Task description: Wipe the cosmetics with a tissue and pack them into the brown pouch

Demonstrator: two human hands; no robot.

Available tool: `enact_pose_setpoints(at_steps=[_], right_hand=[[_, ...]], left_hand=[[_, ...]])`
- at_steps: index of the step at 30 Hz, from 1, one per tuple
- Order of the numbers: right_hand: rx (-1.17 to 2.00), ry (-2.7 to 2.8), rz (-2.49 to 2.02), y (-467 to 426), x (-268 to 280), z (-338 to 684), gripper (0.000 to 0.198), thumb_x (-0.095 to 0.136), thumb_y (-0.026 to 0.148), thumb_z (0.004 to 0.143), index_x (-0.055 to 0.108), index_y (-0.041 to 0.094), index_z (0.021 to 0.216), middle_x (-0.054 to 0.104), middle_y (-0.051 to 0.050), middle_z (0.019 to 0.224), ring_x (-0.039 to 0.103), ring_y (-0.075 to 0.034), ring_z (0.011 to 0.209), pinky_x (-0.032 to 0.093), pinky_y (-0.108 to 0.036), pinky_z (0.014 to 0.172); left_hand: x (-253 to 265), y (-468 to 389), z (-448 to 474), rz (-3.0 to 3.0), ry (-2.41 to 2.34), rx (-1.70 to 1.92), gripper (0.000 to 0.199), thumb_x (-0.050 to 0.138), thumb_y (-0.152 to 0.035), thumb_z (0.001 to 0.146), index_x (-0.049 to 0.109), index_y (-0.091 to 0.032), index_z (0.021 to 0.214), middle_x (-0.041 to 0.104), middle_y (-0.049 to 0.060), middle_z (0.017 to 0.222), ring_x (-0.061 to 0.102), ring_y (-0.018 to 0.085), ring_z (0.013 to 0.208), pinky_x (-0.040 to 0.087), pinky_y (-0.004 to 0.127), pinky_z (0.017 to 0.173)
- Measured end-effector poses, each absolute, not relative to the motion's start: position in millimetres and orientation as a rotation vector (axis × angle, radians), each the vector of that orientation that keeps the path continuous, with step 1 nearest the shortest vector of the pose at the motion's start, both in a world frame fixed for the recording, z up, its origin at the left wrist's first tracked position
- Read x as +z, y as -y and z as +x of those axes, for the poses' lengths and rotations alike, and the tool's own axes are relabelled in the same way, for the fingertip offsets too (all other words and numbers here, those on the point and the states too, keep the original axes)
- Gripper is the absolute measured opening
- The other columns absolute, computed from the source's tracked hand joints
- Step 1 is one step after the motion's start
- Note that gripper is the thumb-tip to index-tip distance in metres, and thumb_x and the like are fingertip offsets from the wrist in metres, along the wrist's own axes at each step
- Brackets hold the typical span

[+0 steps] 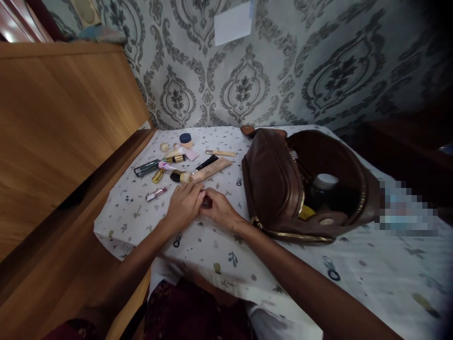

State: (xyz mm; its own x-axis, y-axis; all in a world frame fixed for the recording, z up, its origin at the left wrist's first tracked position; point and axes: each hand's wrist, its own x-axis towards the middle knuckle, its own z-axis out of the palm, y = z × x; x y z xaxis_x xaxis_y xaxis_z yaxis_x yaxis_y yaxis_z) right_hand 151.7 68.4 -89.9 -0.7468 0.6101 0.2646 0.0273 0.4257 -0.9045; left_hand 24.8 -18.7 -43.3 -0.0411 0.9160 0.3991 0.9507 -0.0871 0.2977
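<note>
Above the front part of the cloth my left hand (184,204) and my right hand (222,209) meet, fingertips touching. Between them shows a small dark item (206,202), mostly covered, its kind unclear. The right thumb and fingers curl around it; the left fingers lie bent and together against its other side. Just beyond the hands are a beige tube (211,170) with a black cap, a brush (181,176) and a slim black tube (207,164). Left of my left hand lies a small lip gloss tube (156,194).
An unzipped brown leather bag (265,179) stands on the right, holding a white-capped dark bottle (326,181). Further back are a blue-lidded jar (186,140), a dark green tube (146,167) and a light stick (221,153). A wooden panel (71,104) borders the left.
</note>
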Motion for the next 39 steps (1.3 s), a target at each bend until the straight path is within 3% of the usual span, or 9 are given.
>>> enact_pose_setpoints(at_steps=[4,8,11,17,20,26,31,39], right_hand=[[1.310,2.119,-0.403,-71,-94,153,0.033,0.079,0.024,0.070,0.065,0.016,0.099,0.061,-0.002,0.091,0.056,-0.017,0.082,0.047,-0.031,0.076],[1.333,2.131,-0.334,-75,-99,154,0.052,0.083,0.022,0.068,0.065,0.019,0.116,0.064,-0.004,0.103,0.057,-0.017,0.085,0.048,-0.032,0.078],[1.360,2.132,-0.338,-76,-100,153,0.060,0.083,0.022,0.067,0.063,0.021,0.123,0.064,-0.006,0.109,0.059,-0.017,0.088,0.049,-0.033,0.079],[1.420,2.092,-0.426,-69,-94,152,0.050,0.079,0.035,0.073,0.063,0.020,0.118,0.066,-0.006,0.108,0.060,-0.018,0.090,0.050,-0.033,0.079],[1.459,2.073,-0.533,-66,-91,152,0.048,0.077,0.039,0.074,0.061,0.019,0.114,0.067,-0.006,0.101,0.062,-0.019,0.088,0.050,-0.033,0.078],[1.516,2.131,-0.614,-62,-84,155,0.056,0.078,0.041,0.070,0.064,0.014,0.118,0.067,-0.006,0.096,0.060,-0.019,0.084,0.048,-0.033,0.077],[1.677,2.119,-0.477,-66,-81,157,0.050,0.082,0.038,0.066,0.068,0.015,0.108,0.065,-0.003,0.092,0.056,-0.017,0.082,0.046,-0.031,0.076],[1.851,1.999,-0.414,-69,-90,157,0.056,0.086,0.025,0.058,0.068,0.018,0.111,0.064,-0.002,0.095,0.057,-0.016,0.083,0.049,-0.034,0.082]], left_hand=[[-44,7,13,-2.229,2.243,-0.828,0.032,0.034,-0.032,0.101,0.058,-0.018,0.116,0.065,0.010,0.115,0.060,0.025,0.108,0.045,0.039,0.096],[-49,-11,-8,-2.288,2.489,-1.114,0.023,0.040,-0.034,0.097,0.056,-0.018,0.093,0.064,0.005,0.093,0.060,0.021,0.089,0.048,0.033,0.085],[-55,-16,-14,-2.227,2.529,-1.314,0.027,0.040,-0.035,0.096,0.055,-0.018,0.083,0.063,0.004,0.087,0.059,0.020,0.086,0.047,0.032,0.083],[-62,-6,-8,-1.985,2.451,-1.378,0.033,0.034,-0.031,0.098,0.058,-0.017,0.080,0.063,0.007,0.090,0.056,0.022,0.094,0.043,0.035,0.091],[-63,3,-4,-1.912,2.369,-1.330,0.030,0.036,-0.029,0.098,0.053,-0.019,0.075,0.058,0.005,0.081,0.054,0.020,0.086,0.043,0.033,0.084],[-58,34,7,-1.873,2.181,-1.371,0.011,0.045,-0.028,0.095,0.050,-0.020,0.090,0.055,0.001,0.087,0.052,0.016,0.081,0.041,0.028,0.077],[-52,37,7,-2.001,2.136,-1.307,0.015,0.046,-0.028,0.094,0.049,-0.019,0.082,0.053,0.000,0.081,0.050,0.015,0.078,0.037,0.029,0.074],[-63,9,-17,-2.004,2.668,-2.023,0.041,0.069,-0.053,0.071,0.050,-0.017,0.064,0.042,-0.006,0.059,0.038,0.009,0.057,0.029,0.023,0.054]])
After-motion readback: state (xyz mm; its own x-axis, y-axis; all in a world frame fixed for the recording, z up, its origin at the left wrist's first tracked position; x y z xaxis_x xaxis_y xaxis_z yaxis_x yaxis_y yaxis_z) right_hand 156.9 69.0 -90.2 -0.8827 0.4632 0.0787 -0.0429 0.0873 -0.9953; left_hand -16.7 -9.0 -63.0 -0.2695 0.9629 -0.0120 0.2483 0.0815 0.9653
